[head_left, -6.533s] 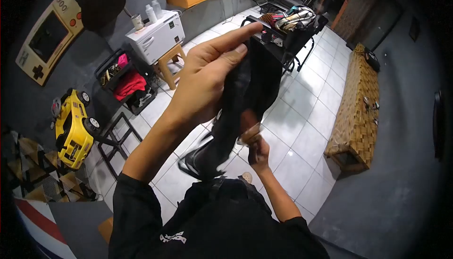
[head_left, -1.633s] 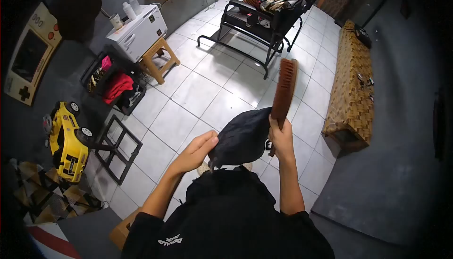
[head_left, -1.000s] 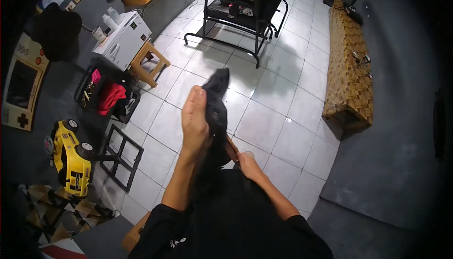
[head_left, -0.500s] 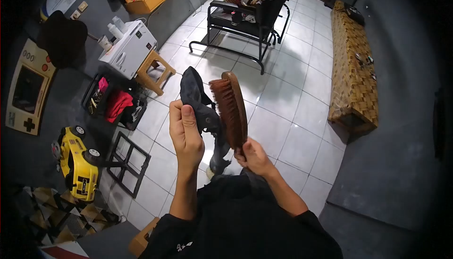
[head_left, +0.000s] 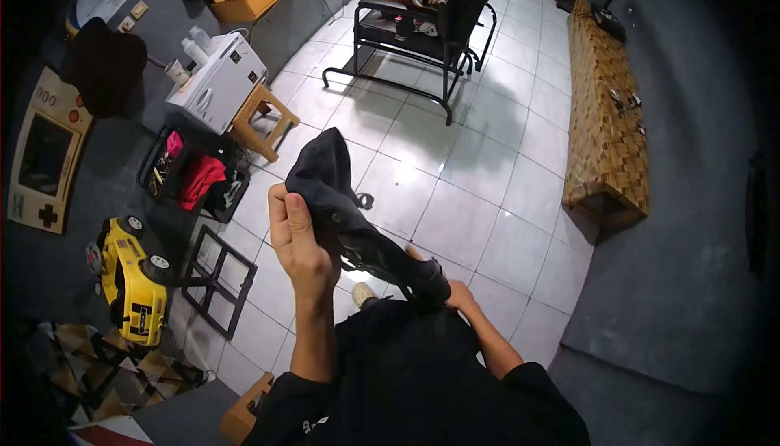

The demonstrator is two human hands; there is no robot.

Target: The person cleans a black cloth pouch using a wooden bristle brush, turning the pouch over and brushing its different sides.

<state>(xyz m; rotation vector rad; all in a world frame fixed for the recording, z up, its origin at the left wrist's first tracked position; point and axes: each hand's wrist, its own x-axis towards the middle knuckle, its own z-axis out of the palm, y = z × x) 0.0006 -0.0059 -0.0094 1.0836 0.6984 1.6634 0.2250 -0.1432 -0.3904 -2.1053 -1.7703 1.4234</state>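
A limp black cloth item [head_left: 357, 227], with a small round eyelet or button, hangs slantwise in front of my torso. My left hand [head_left: 302, 235] pinches its upper left part between thumb and fingers. Beyond the item's lower right end is my right hand [head_left: 461, 293], with its fingers mostly hidden. A bit of the brush's wooden edge [head_left: 414, 253] shows beside the cloth near that hand; the bristles are out of sight behind the black material.
A black metal-framed chair [head_left: 406, 36] holds a pile of clothes. Left are a white box fridge [head_left: 218, 84], a wooden stool [head_left: 264, 123], a black rack [head_left: 218, 278] and a yellow toy car [head_left: 134, 283]. A woven bench [head_left: 605, 121] stands right.
The brush has dropped from upright beside the cloth to mostly hidden behind it. The cloth's lower end has swung right towards my right hand, and my left hand has shifted slightly left.
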